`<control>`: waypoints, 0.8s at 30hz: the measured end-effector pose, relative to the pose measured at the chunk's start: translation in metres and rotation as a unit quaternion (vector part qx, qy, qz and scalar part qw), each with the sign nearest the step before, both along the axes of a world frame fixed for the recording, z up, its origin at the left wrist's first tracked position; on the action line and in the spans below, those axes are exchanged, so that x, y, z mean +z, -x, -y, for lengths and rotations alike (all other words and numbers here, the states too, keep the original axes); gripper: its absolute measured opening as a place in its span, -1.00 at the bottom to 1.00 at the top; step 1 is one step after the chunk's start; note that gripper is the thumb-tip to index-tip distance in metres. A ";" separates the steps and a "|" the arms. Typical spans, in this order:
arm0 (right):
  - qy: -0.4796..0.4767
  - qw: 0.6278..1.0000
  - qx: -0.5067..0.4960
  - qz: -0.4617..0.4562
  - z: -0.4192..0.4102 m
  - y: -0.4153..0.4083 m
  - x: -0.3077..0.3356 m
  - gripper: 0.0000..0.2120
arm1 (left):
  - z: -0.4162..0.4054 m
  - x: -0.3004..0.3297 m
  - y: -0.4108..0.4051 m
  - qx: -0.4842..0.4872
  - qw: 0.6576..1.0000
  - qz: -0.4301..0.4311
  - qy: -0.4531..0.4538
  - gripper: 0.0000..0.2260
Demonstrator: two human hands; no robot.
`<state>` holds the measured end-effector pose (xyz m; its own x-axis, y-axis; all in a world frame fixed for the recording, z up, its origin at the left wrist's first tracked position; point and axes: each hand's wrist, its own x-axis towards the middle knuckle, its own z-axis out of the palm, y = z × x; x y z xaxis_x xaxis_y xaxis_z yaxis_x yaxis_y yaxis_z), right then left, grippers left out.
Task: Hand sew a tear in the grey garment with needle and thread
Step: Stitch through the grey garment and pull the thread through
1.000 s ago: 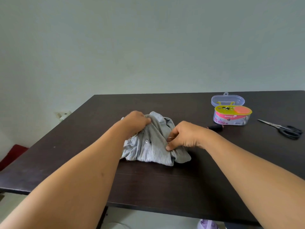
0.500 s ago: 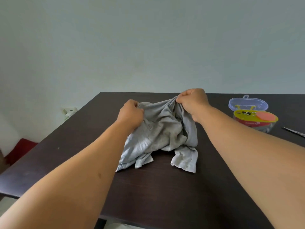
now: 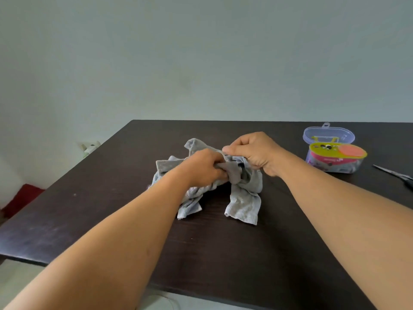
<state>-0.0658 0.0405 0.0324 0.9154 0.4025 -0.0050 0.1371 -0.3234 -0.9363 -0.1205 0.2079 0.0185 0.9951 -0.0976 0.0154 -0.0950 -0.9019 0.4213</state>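
Grey garment (image 3: 243, 204) bunched at table (image 3: 89, 220) centre, two ends trailing toward near edge. Left hand (image 3: 205, 167) fisted tight on fold of cloth at middle of bundle. Right hand (image 3: 257, 153) just right of it, thumb and fingers pinched together on raised upper fold (needle and thread too small to make out). Hands nearly touching. Far right: sewing kit box (image 3: 335, 158), clear lid (image 3: 328, 134) open behind it. Scissors (image 3: 400, 176) at right edge, partly cut off.
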 end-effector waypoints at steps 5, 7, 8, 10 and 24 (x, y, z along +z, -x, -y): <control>-0.016 0.998 0.052 0.021 0.005 0.012 0.004 -0.81 | -0.010 0.039 0.001 0.108 0.925 -0.045 0.361 -0.87; -0.037 0.998 0.038 0.032 0.001 0.015 0.017 -0.91 | -0.018 0.054 0.005 0.117 0.886 -0.067 0.443 -0.84; -0.060 0.997 0.028 0.026 -0.002 0.018 0.026 -0.93 | -0.020 0.060 0.006 0.120 0.870 -0.070 0.473 -0.80; -0.122 0.992 0.001 0.010 -0.006 0.019 0.043 -0.89 | -0.028 0.067 0.006 0.137 0.851 -0.043 0.504 -0.80; -0.060 0.994 -0.003 -0.095 -0.006 0.004 0.045 -0.66 | -0.067 0.048 0.007 0.349 0.871 0.098 0.331 -0.77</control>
